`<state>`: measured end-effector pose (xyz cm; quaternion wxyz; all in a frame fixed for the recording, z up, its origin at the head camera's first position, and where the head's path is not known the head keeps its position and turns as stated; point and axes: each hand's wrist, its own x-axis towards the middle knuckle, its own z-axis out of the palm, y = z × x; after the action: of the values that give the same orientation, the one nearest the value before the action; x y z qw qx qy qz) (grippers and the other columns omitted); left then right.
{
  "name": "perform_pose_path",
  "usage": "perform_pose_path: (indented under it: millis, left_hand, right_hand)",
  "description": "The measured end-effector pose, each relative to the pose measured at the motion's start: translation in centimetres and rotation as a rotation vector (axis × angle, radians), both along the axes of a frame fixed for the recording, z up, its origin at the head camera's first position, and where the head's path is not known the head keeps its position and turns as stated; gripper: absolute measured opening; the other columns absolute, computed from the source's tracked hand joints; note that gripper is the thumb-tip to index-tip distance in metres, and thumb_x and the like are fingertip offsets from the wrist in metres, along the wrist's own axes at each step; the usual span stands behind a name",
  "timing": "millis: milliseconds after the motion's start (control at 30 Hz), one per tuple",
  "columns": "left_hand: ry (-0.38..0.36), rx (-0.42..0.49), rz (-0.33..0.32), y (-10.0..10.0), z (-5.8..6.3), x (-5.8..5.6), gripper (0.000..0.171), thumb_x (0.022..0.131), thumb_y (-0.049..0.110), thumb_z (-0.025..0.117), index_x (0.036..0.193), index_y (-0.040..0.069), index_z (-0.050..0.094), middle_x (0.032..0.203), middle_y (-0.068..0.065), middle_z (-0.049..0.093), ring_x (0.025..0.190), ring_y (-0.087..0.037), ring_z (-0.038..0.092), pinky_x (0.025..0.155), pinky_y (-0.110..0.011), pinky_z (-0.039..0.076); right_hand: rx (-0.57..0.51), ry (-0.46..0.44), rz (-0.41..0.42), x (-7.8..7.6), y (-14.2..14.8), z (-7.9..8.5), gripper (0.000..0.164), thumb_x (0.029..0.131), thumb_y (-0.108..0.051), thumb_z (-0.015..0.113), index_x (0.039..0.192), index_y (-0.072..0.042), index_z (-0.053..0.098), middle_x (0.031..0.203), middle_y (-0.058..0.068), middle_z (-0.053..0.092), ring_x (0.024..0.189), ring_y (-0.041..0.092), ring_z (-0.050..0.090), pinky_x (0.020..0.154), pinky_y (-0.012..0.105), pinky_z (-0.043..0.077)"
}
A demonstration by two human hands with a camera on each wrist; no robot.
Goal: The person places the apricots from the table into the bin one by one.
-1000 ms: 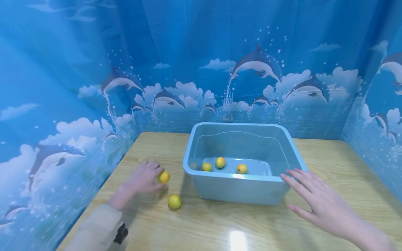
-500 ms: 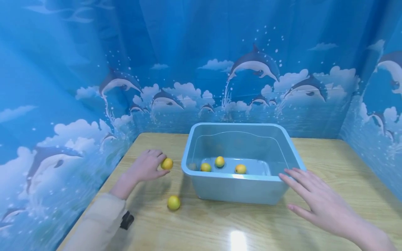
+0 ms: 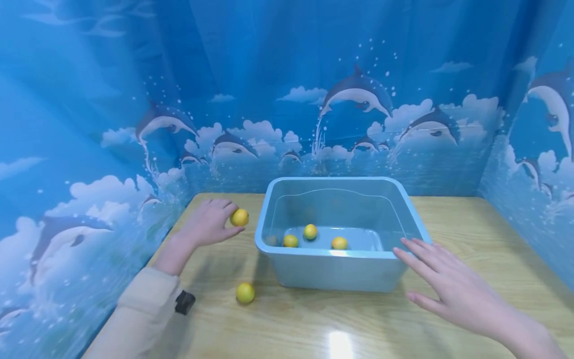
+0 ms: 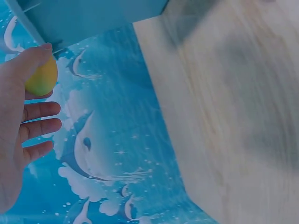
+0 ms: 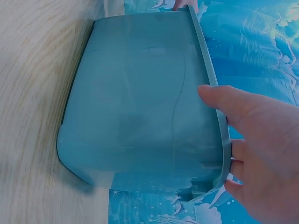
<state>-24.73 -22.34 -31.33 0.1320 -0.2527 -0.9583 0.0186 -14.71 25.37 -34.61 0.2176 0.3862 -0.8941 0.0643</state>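
Note:
My left hand (image 3: 211, 223) pinches a small yellow-orange fruit (image 3: 239, 217) between thumb and index finger, raised over the table to the left of a light blue plastic bin (image 3: 332, 271). In the left wrist view the fruit (image 4: 43, 77) looks yellow with a greenish underside, and the other fingers are spread apart from it. My right hand (image 3: 453, 284) lies with straight fingers at the bin's front right rim. The right wrist view has its thumb (image 5: 217, 95) over the rim. Inside the bin lie three similar fruits, one of them an orange-yellow fruit (image 3: 310, 232).
Another yellow fruit (image 3: 245, 293) lies on the wooden table (image 3: 287, 324) in front of the bin's left end. A blue curtain (image 3: 269, 75) printed with dolphins encloses the table at the back and sides. A small black device (image 3: 184, 302) shows by the left sleeve.
My left hand has lifted the fruit off the table, upward and slightly right, toward the bin's left side. The right hand keeps its place at the rim. The head view has shifted slightly.

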Motion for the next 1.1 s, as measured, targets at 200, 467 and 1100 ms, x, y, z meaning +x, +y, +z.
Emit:
perform_pose_path:
  millis: [200,467,1100]
  left_hand:
    - [0.043,0.001,-0.005,0.7,1.8,-0.1,0.038,0.079,0.041,0.069,0.098,0.008,0.063,0.09,-0.006,0.059,0.08,-0.022,0.052,0.069,-0.038,0.043]
    - [0.066,-0.007,-0.045,2.2,3.6,-0.4,0.041,0.08,0.043,0.068,0.103,0.009,0.063,0.093,-0.004,0.059,0.084,-0.02,0.051,0.075,-0.037,0.043]
    - [0.089,-0.117,-0.154,7.4,6.6,-3.2,0.042,0.082,0.044,0.065,0.105,0.009,0.062,0.093,-0.003,0.058,0.083,-0.02,0.05,0.076,-0.034,0.042]
  right_hand:
    - [0.022,0.019,0.021,-0.1,0.1,0.3,0.078,0.083,-0.051,0.061,0.145,-0.015,0.031,0.148,0.008,0.03,0.139,0.013,0.015,0.11,0.022,0.0]
    - [0.035,0.018,0.039,-0.2,0.3,0.5,0.083,0.079,-0.05,0.066,0.145,-0.016,0.03,0.148,0.009,0.03,0.138,0.006,0.009,0.109,0.021,0.0]
    - [0.054,-0.011,0.033,-0.1,0.5,0.7,0.087,0.076,-0.048,0.069,0.146,-0.017,0.028,0.142,0.014,0.037,0.137,0.01,0.015,0.108,0.019,-0.002]
